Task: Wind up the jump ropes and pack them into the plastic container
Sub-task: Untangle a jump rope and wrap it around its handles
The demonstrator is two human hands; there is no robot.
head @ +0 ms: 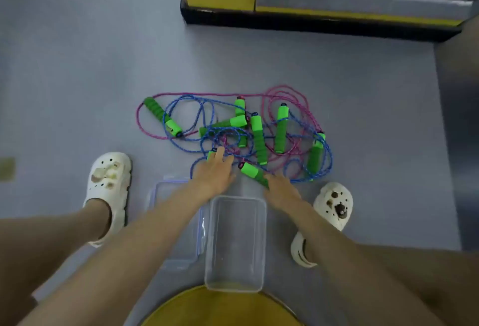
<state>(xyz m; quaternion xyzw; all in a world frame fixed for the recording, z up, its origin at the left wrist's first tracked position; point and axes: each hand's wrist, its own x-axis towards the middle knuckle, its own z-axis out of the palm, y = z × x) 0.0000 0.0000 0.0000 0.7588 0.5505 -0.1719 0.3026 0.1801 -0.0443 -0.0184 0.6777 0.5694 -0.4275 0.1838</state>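
Reaching into the tangled jump ropes (pixel 233 123) to single one out.
My left hand (pixel 213 170) rests on the cords, fingers spread. My right hand (pixel 281 189) meets a green foam handle (pixel 252 171), grip unclear. The clear plastic container (pixel 237 197) sits empty just beside them, handy for packing.

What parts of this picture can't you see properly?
Head view:
- Left hand covers most of one green handle; grip unclear.
- Right hand hides the end of another handle; blur hides its fingers.
- Left forearm crosses the lid.
- Tangled ropes overlap, so their count is unclear.
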